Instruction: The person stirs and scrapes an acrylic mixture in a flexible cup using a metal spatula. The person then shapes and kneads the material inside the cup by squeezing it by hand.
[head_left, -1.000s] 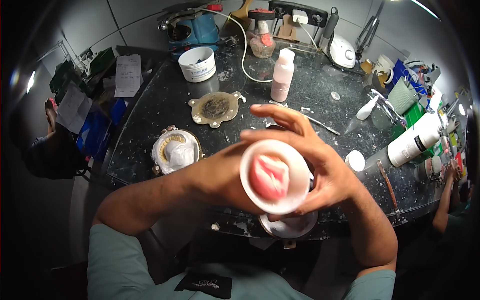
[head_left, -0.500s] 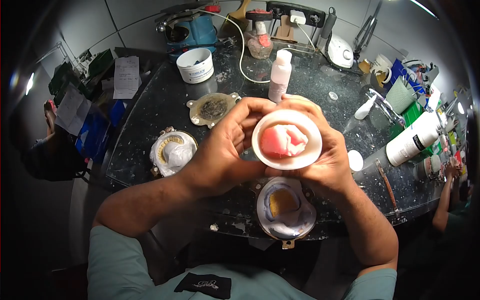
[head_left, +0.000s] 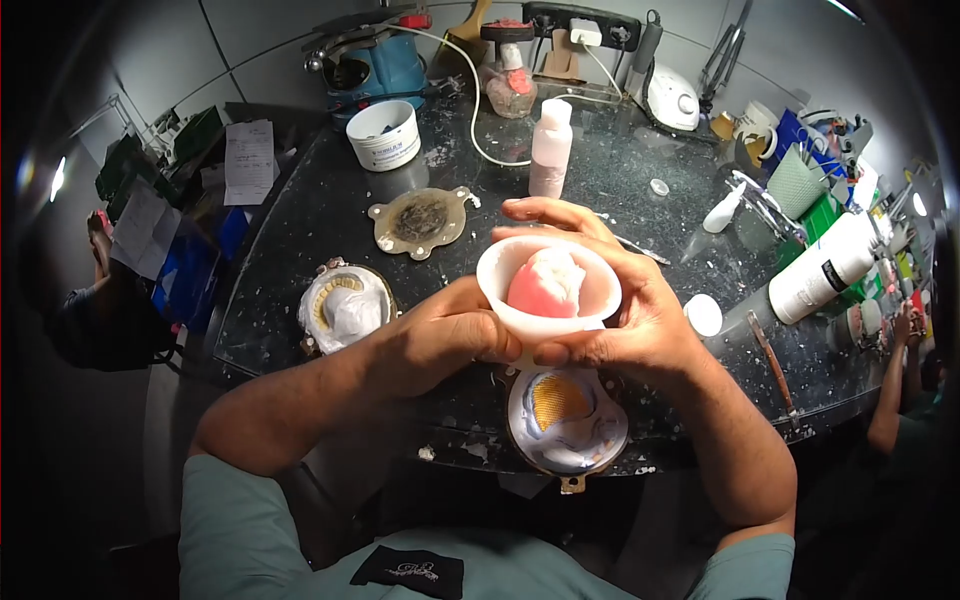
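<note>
A white cup (head_left: 492, 262) with a lump of pink and whitish material (head_left: 545, 287) inside is between my hands. My left hand (head_left: 450, 335) grips its left side, thumb at the front. My right hand (head_left: 635, 310) holds the right side, thumb below the rim and upper fingers spread behind it. Just below the cup lies a round flask half (head_left: 570, 440) with a yellow mesh-like area in pale plaster. To the left sits another flask half (head_left: 350, 310) with a tooth arch and white material. A metal flask lid (head_left: 420, 222) lies behind it.
Behind stand a pink liquid bottle (head_left: 551, 150), a white tub (head_left: 384, 140) and a blue device (head_left: 385, 75). A white round cap (head_left: 703, 315), a brown-handled tool (head_left: 772, 365) and a large white bottle (head_left: 825, 270) are right. Other people's hands show at both edges.
The cup has tilted and come down slightly from half a second ago, and the lump has shifted inside it. My left hand, behind the cup at first, now grips its left side.
</note>
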